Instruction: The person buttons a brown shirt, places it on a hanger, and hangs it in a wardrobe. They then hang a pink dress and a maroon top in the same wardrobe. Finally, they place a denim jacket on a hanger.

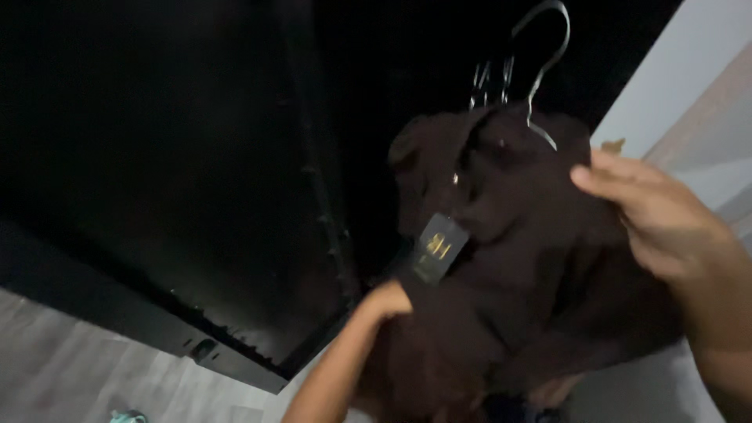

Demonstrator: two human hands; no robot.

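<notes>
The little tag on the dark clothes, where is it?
In the head view the dark tag hangs near the middle, on the front of the dark garment, just above the left hand and below the metal hanger hook.

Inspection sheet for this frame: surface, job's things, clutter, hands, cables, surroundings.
Surface: grey wood-look floor at lower left.
Job's things: dark brown garment on a metal hanger; dark hang tag dangles at its front.
Clutter: small teal object on the floor, kind unclear.
Hands: left hand grips the garment's lower edge; right hand grips its upper right side.
Cables: nothing seen.
Surroundings: black wardrobe, interior too dark to read; pale wall at right.
</notes>
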